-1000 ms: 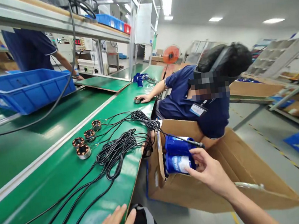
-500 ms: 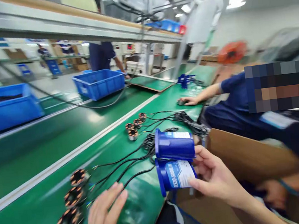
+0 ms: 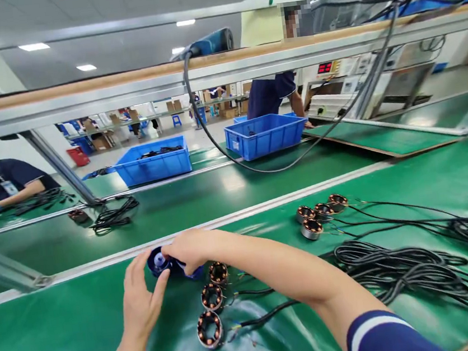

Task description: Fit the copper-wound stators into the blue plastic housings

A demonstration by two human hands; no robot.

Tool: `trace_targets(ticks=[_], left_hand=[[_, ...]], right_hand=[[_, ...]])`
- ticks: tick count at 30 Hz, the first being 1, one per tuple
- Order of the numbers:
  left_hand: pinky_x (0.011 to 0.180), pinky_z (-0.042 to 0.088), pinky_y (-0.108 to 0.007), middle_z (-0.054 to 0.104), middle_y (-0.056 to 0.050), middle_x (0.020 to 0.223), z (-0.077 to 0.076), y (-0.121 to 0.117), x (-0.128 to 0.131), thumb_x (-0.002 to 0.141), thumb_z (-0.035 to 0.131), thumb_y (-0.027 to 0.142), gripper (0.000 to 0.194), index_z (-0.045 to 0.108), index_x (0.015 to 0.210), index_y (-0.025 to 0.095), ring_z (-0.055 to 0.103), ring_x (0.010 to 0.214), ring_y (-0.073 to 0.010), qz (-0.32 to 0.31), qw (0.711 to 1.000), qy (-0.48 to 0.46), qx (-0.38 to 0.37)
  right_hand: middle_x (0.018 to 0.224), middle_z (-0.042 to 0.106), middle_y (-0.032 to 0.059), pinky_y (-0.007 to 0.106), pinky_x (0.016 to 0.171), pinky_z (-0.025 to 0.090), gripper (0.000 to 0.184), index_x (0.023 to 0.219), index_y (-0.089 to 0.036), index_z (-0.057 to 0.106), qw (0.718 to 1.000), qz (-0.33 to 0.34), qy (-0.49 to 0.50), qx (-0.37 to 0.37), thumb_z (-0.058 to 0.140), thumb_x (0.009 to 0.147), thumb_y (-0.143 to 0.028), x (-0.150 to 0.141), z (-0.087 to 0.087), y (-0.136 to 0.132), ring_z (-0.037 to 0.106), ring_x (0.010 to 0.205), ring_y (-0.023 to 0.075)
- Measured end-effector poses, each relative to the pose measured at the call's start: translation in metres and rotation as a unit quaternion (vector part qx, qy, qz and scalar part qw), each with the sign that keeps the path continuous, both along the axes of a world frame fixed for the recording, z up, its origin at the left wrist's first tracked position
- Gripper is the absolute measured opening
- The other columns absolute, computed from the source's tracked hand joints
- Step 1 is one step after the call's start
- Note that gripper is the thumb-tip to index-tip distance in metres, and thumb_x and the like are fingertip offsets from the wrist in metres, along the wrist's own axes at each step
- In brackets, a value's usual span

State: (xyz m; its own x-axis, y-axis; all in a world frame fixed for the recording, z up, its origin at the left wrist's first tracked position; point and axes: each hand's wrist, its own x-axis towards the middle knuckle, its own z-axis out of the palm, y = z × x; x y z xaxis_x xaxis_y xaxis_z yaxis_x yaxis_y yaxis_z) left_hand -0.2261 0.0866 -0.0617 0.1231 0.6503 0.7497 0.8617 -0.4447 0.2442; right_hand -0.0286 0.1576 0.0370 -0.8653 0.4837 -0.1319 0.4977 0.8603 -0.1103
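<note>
My right hand (image 3: 189, 249) reaches across to the left and grips a blue plastic housing (image 3: 159, 261) that rests on the green table (image 3: 65, 330). My left hand (image 3: 141, 301) touches the same blue housing from the near side, fingers spread. Three copper-wound stator rings (image 3: 212, 298) with black leads lie in a row just right of the housing. How many blue housings sit under my right hand is hidden.
More stator rings (image 3: 320, 213) and coiled black cables (image 3: 397, 269) lie to the right. Two blue bins (image 3: 154, 162) (image 3: 265, 135) stand across the belt. A metal shelf rail (image 3: 205, 71) runs overhead. People work at the far side.
My view swung left from the cardboard box to the table. My right hand carried the blue housings over and set them down by the stator rings; my left hand moved up to them.
</note>
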Motion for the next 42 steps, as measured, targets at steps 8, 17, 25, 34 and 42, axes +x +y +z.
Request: trace_targets(ticks=[8,17,25,34,42], left_hand=[[0.117,0.037,-0.058,0.049,-0.015,0.155,-0.014,0.008,-0.001,0.099,0.057,0.046,0.062,0.038,0.155,0.028,0.046,0.144,-0.0370,0.000,0.995,0.095,-0.035],[0.116,0.046,-0.052,0.041,-0.008,0.164,0.012,0.059,0.039,0.094,0.053,0.031,0.056,0.051,0.149,0.039,0.052,0.143,-0.0327,-0.141,0.919,0.201,-0.309],[0.107,0.053,-0.045,0.066,-0.009,0.140,0.022,0.067,0.042,0.076,0.077,0.041,0.065,0.061,0.138,0.026,0.065,0.126,-0.0316,-0.162,0.898,0.129,-0.388],[0.101,0.052,-0.047,0.070,-0.013,0.126,0.005,0.086,0.131,0.072,0.085,0.055,0.071,0.061,0.129,0.020,0.066,0.116,-0.0337,-0.188,0.913,0.030,-0.361],[0.070,0.053,-0.036,0.071,-0.005,0.098,-0.003,0.084,0.155,0.073,0.084,0.051,0.053,0.062,0.109,0.019,0.067,0.076,-0.0237,-0.214,0.907,0.006,-0.362]], right_hand=[[0.138,0.064,0.0139,0.041,0.107,0.049,0.041,0.136,-0.017,0.058,0.968,-0.027,0.243,-0.062,0.069,0.097,-0.023,0.051,-0.016,0.006,0.060,0.129,0.0275],[0.123,0.071,0.0101,0.033,0.085,0.055,0.076,0.140,-0.017,0.060,0.919,-0.297,0.222,-0.132,0.092,0.071,-0.020,0.153,-0.096,-0.032,0.072,0.090,0.0222],[0.117,0.076,0.0073,0.035,0.093,0.054,0.057,0.122,-0.023,0.074,0.869,-0.371,0.314,-0.088,0.091,0.075,-0.051,0.139,-0.102,-0.025,0.071,0.109,0.0280],[0.115,0.076,0.0019,0.027,0.085,0.053,0.050,0.123,-0.024,0.073,0.815,-0.332,0.473,-0.038,0.090,0.079,-0.042,0.159,-0.061,-0.031,0.071,0.102,0.0198],[0.123,0.071,0.0104,0.042,0.095,0.054,0.060,0.132,-0.022,0.068,0.900,-0.370,0.231,0.018,0.085,0.083,-0.051,0.172,-0.056,-0.031,0.066,0.116,0.0320]])
